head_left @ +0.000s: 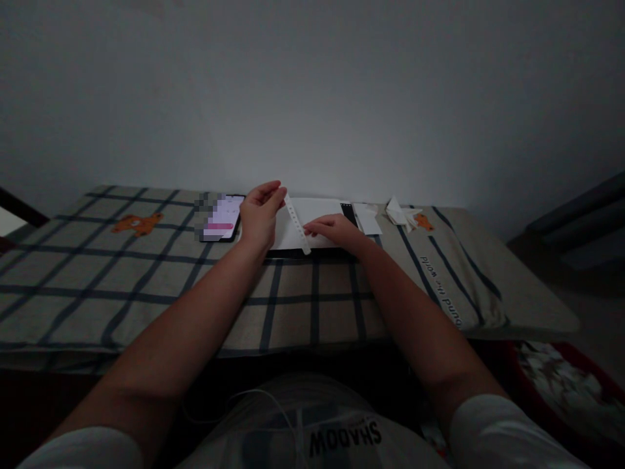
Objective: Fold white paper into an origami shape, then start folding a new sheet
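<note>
My left hand [261, 212] pinches the upper end of a narrow perforated paper strip [297, 225] that runs diagonally down to the right. My right hand [334, 231] rests flat on a white sheet of paper [312, 212], fingers pressing near the strip's lower end. The sheet lies on a dark pad [349, 212] on a table covered by a checked cloth [146, 273]. Both forearms reach forward from the bottom of the view.
A phone [222, 218] with a lit screen lies just left of my left hand. A small white card [368, 218] and folded white paper pieces [400, 213] lie to the right. A pale wall stands behind the table; the room is dim.
</note>
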